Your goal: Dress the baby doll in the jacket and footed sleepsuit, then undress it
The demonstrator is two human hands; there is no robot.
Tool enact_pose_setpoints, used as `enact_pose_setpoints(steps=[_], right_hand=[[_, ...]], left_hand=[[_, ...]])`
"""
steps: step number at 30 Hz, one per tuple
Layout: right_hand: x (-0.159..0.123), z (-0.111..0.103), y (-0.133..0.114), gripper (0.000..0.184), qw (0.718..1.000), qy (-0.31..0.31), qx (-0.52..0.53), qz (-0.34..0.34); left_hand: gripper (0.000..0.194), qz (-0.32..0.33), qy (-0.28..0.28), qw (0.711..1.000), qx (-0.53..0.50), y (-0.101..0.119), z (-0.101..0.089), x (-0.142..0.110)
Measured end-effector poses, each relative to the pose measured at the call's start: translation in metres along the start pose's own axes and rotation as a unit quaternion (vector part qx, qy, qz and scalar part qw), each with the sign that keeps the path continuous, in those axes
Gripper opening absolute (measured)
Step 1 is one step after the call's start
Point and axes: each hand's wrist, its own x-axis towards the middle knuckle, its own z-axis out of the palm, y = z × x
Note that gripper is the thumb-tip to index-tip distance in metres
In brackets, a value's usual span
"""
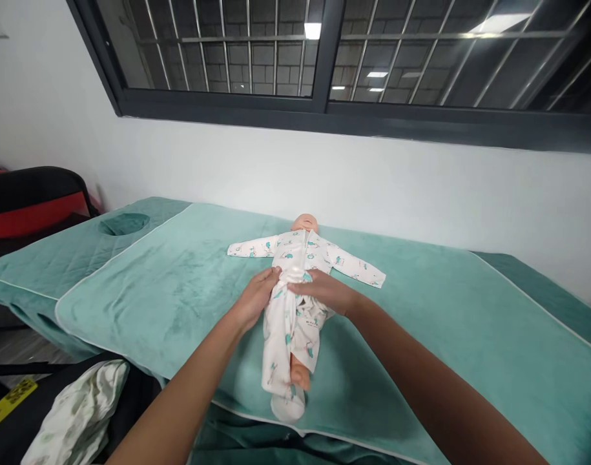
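A baby doll (305, 223) lies on its back, head toward the wall, both arms spread out. It wears a white printed long-sleeved top (290, 248) and matching baby pants (278, 336). My left hand (259, 297) is closed on the waist of the pants at the left side. Opposite it, my right hand (327, 290) has fingers closed on the bunched waist fabric, thumb lying across the front. One foot shows a white sock (288, 408); beside it, the other lower leg (300, 373) is bare. Fabric hides part of my fingertips.
The doll rests on a green plush bed cover (169, 284) with white piping. A face hole (125, 223) is at the bed's left end. A black-and-red chair (38, 206) stands at far left. Patterned cloth (82, 410) lies on a black seat at lower left. A white wall (256, 168) borders the bed.
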Motion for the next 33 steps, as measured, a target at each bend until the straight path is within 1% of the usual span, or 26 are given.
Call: enact_pose_setpoints(steps=[2, 3, 4, 5, 6, 7, 9, 10, 11, 12, 14, 16, 17, 18, 19, 21, 22, 23, 25, 26, 27, 30, 31, 33], right_hand=[[0.003, 0.001, 0.005, 0.048, 0.995, 0.053, 0.076, -0.029], [0.005, 0.002, 0.007, 0.049, 0.992, 0.067, 0.097, -0.037], [0.006, 0.004, 0.009, 0.050, 0.991, 0.075, 0.103, -0.041], [0.006, 0.005, 0.010, 0.049, 0.992, 0.075, 0.096, -0.039], [0.005, 0.007, 0.009, 0.049, 0.994, 0.064, 0.080, -0.032], [0.004, 0.008, 0.008, 0.048, 0.997, 0.038, 0.060, -0.021], [0.001, 0.008, 0.005, 0.046, 0.999, -0.039, 0.015, 0.006], [0.000, 0.008, 0.004, 0.046, 0.997, -0.077, -0.003, 0.016], [-0.001, 0.007, 0.003, 0.047, 0.995, -0.100, -0.012, 0.020], [-0.002, 0.006, 0.003, 0.047, 0.995, -0.100, -0.008, 0.020], [-0.001, 0.004, 0.007, 0.047, 0.998, -0.051, 0.036, 0.014], [0.001, 0.005, 0.012, 0.048, 0.995, -0.003, 0.095, 0.005], [0.001, 0.006, 0.015, 0.049, 0.993, 0.012, 0.117, 0.000], [0.002, 0.007, 0.017, 0.050, 0.991, 0.020, 0.130, -0.007], [0.002, 0.008, 0.018, 0.051, 0.990, 0.030, 0.136, -0.015], [0.001, 0.009, 0.017, 0.052, 0.991, 0.037, 0.125, -0.019], [-0.001, 0.009, 0.015, 0.051, 0.994, 0.023, 0.104, -0.015], [-0.002, 0.008, 0.013, 0.049, 0.997, -0.003, 0.074, -0.006], [-0.005, 0.006, 0.011, 0.045, 0.998, -0.063, 0.011, 0.011], [-0.005, 0.005, 0.012, 0.044, 0.997, -0.079, -0.004, 0.014], [-0.005, 0.005, 0.013, 0.043, 0.997, -0.078, 0.001, 0.011], [-0.003, 0.004, 0.020, 0.042, 0.997, -0.028, 0.070, -0.013], [-0.002, 0.005, 0.022, 0.041, 0.997, -0.019, 0.072, -0.024], [0.000, 0.006, 0.023, 0.037, 0.998, -0.022, 0.017, -0.048]], left_hand=[[0.041, -0.020, -0.070, 0.997, 0.022, 0.001, -0.005, -0.009], [0.041, -0.029, -0.098, 0.994, 0.028, 0.001, -0.007, -0.013], [0.042, -0.033, -0.111, 0.993, 0.024, 0.000, -0.008, -0.015], [0.043, -0.033, -0.104, 0.994, 0.008, -0.001, -0.008, -0.016], [0.045, -0.025, -0.078, 0.997, -0.017, -0.003, -0.008, -0.016], [0.046, -0.015, -0.041, 0.998, -0.048, -0.005, -0.006, -0.014], [0.049, 0.003, 0.025, 0.994, -0.103, -0.009, -0.001, -0.010], [0.052, 0.007, 0.045, 0.992, -0.119, -0.011, 0.001, -0.008], [0.054, 0.007, 0.053, 0.991, -0.126, -0.012, 0.002, -0.007], [0.055, 0.000, 0.053, 0.991, -0.124, -0.012, 0.003, -0.007], [0.056, -0.025, 0.027, 0.994, -0.102, -0.012, 0.002, -0.011], [0.054, -0.055, -0.031, 0.996, -0.070, -0.010, -0.001, -0.017], [0.054, -0.066, -0.059, 0.994, -0.056, -0.010, -0.002, -0.019], [0.054, -0.070, -0.073, 0.994, -0.049, -0.009, -0.002, -0.021], [0.053, -0.067, -0.069, 0.994, -0.052, -0.010, -0.002, -0.021], [0.049, -0.042, -0.019, 0.995, -0.086, -0.012, 0.000, -0.018], [0.046, -0.026, 0.015, 0.993, -0.111, -0.013, 0.002, -0.016], [0.045, -0.016, 0.043, 0.990, -0.134, -0.015, 0.003, -0.014], [0.046, -0.017, 0.077, 0.984, -0.160, -0.018, 0.006, -0.012], [0.047, -0.028, 0.089, 0.983, -0.158, -0.019, 0.007, -0.013], [0.048, -0.038, 0.099, 0.983, -0.150, -0.019, 0.009, -0.015], [0.055, -0.049, 0.107, 0.986, -0.118, -0.018, 0.015, -0.029], [0.057, -0.048, 0.110, 0.987, -0.109, -0.017, 0.018, -0.036], [0.062, -0.052, 0.121, 0.987, -0.095, -0.015, 0.027, -0.052]])
